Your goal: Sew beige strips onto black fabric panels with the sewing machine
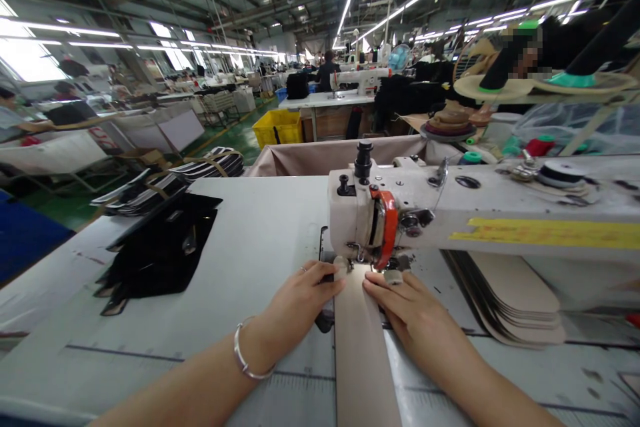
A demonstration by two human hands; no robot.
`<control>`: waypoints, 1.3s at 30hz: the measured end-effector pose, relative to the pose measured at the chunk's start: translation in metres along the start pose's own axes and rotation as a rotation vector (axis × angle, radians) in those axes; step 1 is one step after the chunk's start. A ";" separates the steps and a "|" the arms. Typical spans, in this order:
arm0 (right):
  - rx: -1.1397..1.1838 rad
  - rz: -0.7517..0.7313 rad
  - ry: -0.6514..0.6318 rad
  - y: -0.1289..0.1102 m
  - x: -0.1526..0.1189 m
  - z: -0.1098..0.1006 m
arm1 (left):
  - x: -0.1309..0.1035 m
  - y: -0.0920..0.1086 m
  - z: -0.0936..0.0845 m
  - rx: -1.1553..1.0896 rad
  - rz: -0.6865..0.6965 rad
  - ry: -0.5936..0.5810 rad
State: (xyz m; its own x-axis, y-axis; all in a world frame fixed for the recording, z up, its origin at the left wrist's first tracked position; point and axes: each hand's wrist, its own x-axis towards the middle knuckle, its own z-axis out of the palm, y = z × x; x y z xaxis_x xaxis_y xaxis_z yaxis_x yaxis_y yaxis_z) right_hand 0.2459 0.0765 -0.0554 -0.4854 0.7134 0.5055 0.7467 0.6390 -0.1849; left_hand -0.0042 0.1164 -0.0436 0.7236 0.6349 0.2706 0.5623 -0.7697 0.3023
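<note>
A long beige strip [363,360] runs from the near edge of the table up under the head of a white sewing machine [345,213]. My left hand [295,303] closes thumb and forefinger at the strip's left edge, just before the presser foot. One of its fingertips wears a pale cover. On the other side my right hand [420,313] lies with fingers stretched out, their tips touching the strip's right edge. A pale band wraps one of these fingers. An orange guard [387,227] on the machine stands just above the fingertips; the needle is hard to make out.
Black cut pieces [165,247] lie on the left of the table [250,233], with strapped bundles [210,167] behind. Stacked beige pieces [520,293] sit under the machine arm. Thread cones [515,53] stand at right. Beyond are a yellow bin [277,127] and a seated person [327,73].
</note>
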 end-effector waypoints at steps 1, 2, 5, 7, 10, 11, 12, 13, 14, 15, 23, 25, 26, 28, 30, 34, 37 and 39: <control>-0.011 -0.009 0.000 0.000 -0.001 0.001 | 0.000 0.003 -0.002 0.011 0.005 -0.002; -0.023 -0.017 0.003 0.001 -0.002 0.002 | 0.000 0.005 -0.005 0.018 0.022 -0.009; -0.071 -0.065 0.062 0.008 -0.009 0.011 | -0.010 0.000 -0.027 0.054 0.005 -0.071; -0.107 -0.113 0.121 0.018 -0.015 0.021 | -0.028 -0.020 -0.053 0.186 -0.228 -0.073; -0.152 -0.163 0.122 0.035 -0.026 0.040 | -0.068 -0.064 -0.102 0.471 -0.706 0.058; -0.163 -0.177 0.107 0.040 -0.030 0.046 | -0.082 -0.079 -0.118 0.527 -0.810 0.093; -0.173 -0.190 0.094 0.045 -0.033 0.051 | -0.094 -0.093 -0.131 0.558 -0.890 0.107; -0.182 -0.200 0.080 0.048 -0.036 0.055 | -0.103 -0.106 -0.142 0.570 -0.944 0.107; -0.188 -0.206 0.071 0.051 -0.039 0.059 | -0.110 -0.116 -0.150 0.572 -0.978 0.105; -0.191 -0.209 0.065 0.054 -0.041 0.062 | -0.115 -0.125 -0.156 0.567 -0.995 0.099; -0.187 -0.213 0.087 0.055 -0.040 0.062 | -0.122 -0.154 -0.173 0.556 -1.007 0.007; -0.184 -0.201 0.105 0.050 -0.035 0.056 | -0.118 -0.150 -0.176 0.558 -0.984 -0.010; -0.184 -0.201 0.119 0.047 -0.032 0.053 | -0.116 -0.146 -0.180 0.565 -0.974 -0.004; -0.183 -0.209 0.154 0.040 -0.024 0.044 | -0.109 -0.133 -0.191 0.608 -0.963 0.056; -0.168 -0.220 0.184 0.033 -0.017 0.034 | -0.104 -0.114 -0.211 0.697 -0.954 0.182; -0.118 -0.183 0.155 0.018 -0.010 0.016 | -0.104 -0.066 -0.272 0.889 -0.904 0.490; -0.065 -0.141 0.080 0.008 -0.006 0.005 | -0.098 -0.034 -0.307 0.924 -0.688 0.624; -0.029 -0.132 0.020 0.002 -0.001 0.000 | -0.080 -0.016 -0.303 0.772 -0.419 0.438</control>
State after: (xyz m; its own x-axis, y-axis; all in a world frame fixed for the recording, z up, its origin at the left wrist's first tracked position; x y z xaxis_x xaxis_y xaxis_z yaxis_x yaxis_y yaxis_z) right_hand 0.2480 0.0775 -0.0567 -0.5715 0.6177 0.5402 0.6899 0.7181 -0.0912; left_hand -0.1924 0.0980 0.2067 0.2811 0.7150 0.6401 0.9597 -0.2093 -0.1876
